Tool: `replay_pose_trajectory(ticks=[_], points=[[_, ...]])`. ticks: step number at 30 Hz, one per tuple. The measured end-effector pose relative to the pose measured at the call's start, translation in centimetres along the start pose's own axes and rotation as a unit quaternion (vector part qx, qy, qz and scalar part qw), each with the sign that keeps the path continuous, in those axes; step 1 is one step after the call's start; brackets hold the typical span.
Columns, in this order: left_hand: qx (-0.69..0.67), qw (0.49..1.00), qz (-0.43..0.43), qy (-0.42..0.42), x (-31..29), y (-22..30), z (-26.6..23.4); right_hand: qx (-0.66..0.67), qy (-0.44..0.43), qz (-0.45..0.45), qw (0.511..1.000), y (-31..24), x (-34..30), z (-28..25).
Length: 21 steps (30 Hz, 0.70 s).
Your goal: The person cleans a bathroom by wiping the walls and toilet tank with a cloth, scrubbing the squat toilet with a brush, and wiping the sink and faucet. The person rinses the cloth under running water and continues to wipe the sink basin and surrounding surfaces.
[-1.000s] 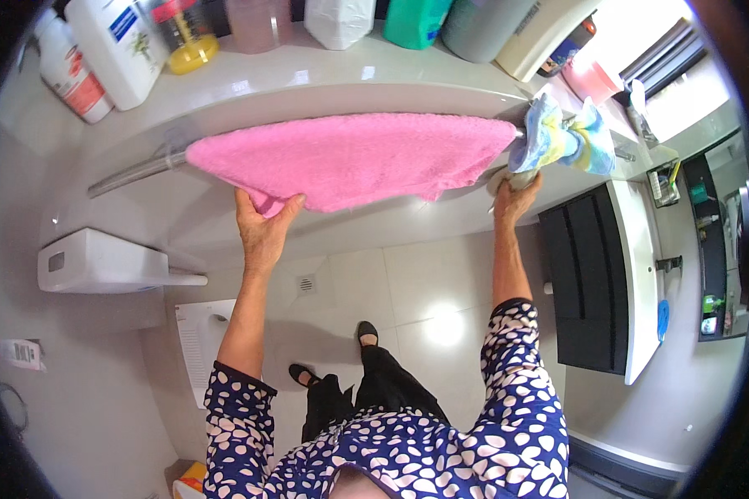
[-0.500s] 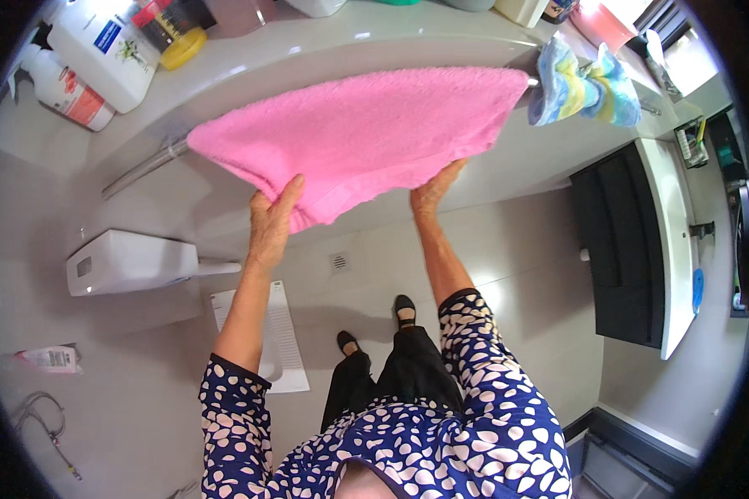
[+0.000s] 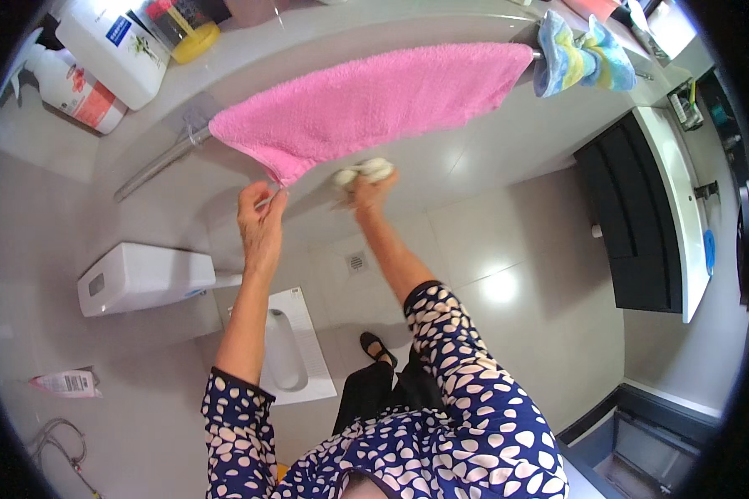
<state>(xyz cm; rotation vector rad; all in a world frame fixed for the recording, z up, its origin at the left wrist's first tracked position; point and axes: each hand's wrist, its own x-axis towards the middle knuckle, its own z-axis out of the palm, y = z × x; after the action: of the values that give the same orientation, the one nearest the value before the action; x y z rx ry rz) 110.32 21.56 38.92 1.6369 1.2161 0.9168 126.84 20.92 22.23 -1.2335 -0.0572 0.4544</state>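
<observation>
A rail (image 3: pixel 162 166) bears pink towelling (image 3: pixel 374 100) — and blue-yellow cloth (image 3: pixel 589 65).

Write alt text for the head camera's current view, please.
A person's left hand is at the lower corner of a pink towel hanging on a bathroom rail; the right hand holds a pale, blurred item below it.

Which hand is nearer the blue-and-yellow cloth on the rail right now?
Right. The right hand, holding a whitish bundle below the pink towel, is left of and below the blue-and-yellow cloth; the left hand, at the towel's lowest corner, is farther left.
</observation>
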Motion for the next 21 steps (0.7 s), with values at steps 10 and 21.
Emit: replay_pose_trajectory(ticks=[10,21], points=[[0.05,0.997,0.054,-0.005,-4.2,1.5,-1.9,-0.107,0.107,0.021,0.988,-10.1,13.0,-10.5],[0.201,0.867,0.452,0.061,-3.2,18.2,14.9,-0.098,0.126,-0.037,0.986,-17.0,28.4,-22.7]])
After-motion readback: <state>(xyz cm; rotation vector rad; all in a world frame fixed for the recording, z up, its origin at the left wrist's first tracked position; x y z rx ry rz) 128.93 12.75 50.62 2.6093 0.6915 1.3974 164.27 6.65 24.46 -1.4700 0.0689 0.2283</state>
